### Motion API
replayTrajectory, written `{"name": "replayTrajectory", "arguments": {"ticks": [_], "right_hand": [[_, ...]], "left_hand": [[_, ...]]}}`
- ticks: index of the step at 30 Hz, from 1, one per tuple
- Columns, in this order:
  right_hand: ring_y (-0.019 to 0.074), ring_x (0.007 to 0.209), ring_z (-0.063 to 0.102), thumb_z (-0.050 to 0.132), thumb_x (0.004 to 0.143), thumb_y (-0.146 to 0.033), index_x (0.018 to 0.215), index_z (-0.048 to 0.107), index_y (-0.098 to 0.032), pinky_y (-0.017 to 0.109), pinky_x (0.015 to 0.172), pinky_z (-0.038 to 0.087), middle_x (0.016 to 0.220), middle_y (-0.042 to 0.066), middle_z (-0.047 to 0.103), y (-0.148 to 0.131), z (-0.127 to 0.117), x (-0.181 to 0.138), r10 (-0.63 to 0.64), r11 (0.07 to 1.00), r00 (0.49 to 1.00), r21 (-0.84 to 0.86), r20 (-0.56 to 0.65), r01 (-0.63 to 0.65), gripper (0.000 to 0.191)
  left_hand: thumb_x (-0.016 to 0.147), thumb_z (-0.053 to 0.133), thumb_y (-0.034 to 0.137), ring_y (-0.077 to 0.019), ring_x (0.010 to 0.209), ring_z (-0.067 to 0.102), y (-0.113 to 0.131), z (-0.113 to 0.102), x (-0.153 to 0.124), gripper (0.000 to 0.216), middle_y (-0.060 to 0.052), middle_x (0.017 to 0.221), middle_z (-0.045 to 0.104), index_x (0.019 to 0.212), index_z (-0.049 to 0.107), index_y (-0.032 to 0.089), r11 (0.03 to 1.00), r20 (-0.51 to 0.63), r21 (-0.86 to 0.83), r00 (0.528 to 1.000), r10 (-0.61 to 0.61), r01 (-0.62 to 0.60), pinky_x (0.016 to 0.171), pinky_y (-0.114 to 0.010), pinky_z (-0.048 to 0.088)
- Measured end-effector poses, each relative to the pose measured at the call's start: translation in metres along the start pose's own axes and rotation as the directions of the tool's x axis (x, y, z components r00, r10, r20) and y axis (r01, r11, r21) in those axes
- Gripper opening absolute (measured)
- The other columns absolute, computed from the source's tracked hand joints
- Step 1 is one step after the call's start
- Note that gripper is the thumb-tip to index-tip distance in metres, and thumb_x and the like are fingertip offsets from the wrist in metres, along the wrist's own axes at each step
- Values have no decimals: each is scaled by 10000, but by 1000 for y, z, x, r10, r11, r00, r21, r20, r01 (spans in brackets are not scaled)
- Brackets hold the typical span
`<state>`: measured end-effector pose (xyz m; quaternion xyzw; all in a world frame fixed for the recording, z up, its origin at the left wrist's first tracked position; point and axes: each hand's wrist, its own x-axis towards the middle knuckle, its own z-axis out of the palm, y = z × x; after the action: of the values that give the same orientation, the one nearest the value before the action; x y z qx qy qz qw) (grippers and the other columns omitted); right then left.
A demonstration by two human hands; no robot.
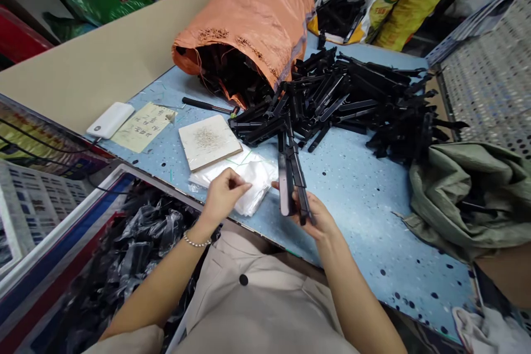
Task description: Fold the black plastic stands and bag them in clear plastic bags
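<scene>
Head view.

A: How do the hands stand?

B: The left hand [224, 193] is nearly closed, thumb and fingertips pinched on the top clear bag [253, 174] of a flat stack near the front edge of the counter [365, 199]. The right hand [312, 217] is curled around the lower ends of a few long black parts [291, 174], which point away from the person toward the big pile of black parts [357, 97].

A: Do the hands touch each other?

B: No, they are apart but near. The stack of bags lies between them.

A: What hems them in?

B: The front edge of the counter runs slantwise just below both wrists. A square tile [209, 141] lies just behind the bags. The pile spreads behind the held parts, spilling from an orange sack [253, 16]. A crumpled green cloth [468, 193] sits at the right.

A: Any open room?

B: A bare stretch of speckled blue surface lies to the right of the right hand, between the pile and the green cloth. Below the edge at the left is a bin of black bagged goods [133, 249].

A: Anything to read?

B: A paper note [143, 126] beside a white power bank [110, 120] carries handwritten lines, too small to make out. The printing on the cartons [37, 204] at the far left is just as illegible.
</scene>
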<state>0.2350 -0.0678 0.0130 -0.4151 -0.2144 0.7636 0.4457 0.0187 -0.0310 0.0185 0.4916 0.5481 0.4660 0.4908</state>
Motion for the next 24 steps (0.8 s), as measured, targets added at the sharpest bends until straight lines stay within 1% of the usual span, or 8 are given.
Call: {"name": "replayTrajectory", "arguments": {"ticks": [3,7,10,12,15,19,22,24], "right_hand": [[105,539,559,835,619,-328,755,722,-157,218,540,472,635,6,665,7,11,1,-1,1000,1000,-10,6,1,246],[101,551,567,843,606,-358,741,718,-153,219,566,476,659,9,677,4,5,6,-32,999,997,-17,-76,31,275],[99,540,553,847,599,-363,750,715,-160,214,535,460,660,4,671,-4,-5,0,-56,996,989,-73,-134,47,285],[104,546,555,849,599,-358,793,717,-176,210,514,453,662,-4,666,-7,-6,-10,-88,994,981,-81,-172,75,298],[142,597,605,822,641,-410,976,703,-204,236,514,491,734,16,682,0,-2,-34,13,1000,997,13,-81,-12,411],[155,620,633,752,735,-462,1053,656,-190,237,501,512,782,55,680,26,0,-55,227,969,966,72,120,-237,429],[143,638,632,738,759,-438,1051,621,-197,225,527,519,775,46,669,41,-3,-48,212,974,977,77,32,-214,396],[143,627,620,753,736,-402,1125,571,-220,238,525,515,774,21,657,42,-4,-35,147,989,985,33,-92,-144,466]], "left_hand": [[692,716,207,-89,592,461,-3,16,-7,211,55,634,503,684,507,179,991,95,117,994,57,-68,571,-218,374],[794,603,181,-126,729,564,-4,5,-7,118,8,775,567,731,504,188,966,194,100,957,216,-238,675,-261,468],[854,448,101,-165,907,608,-3,-9,-6,204,-54,970,625,822,629,188,808,334,350,869,365,-474,821,-320,496],[873,394,83,-185,1007,609,-3,-10,-7,322,-78,1092,624,992,668,201,704,403,456,831,383,-545,895,-352,498],[885,435,121,-191,1041,610,-3,-3,-7,393,-106,1248,572,1240,582,203,689,408,498,843,350,-527,943,-361,501],[832,489,99,-135,847,636,-2,4,-8,608,-138,1394,452,1420,397,226,759,382,467,878,289,-453,870,-320,539],[808,440,36,-185,1017,628,-1,8,-18,736,-168,1472,357,1494,249,224,719,417,471,847,329,-511,925,-352,528],[803,394,0,-240,1171,573,0,15,-31,779,-175,1500,328,1517,173,222,660,521,447,775,357,-604,963,-389,517]]}}
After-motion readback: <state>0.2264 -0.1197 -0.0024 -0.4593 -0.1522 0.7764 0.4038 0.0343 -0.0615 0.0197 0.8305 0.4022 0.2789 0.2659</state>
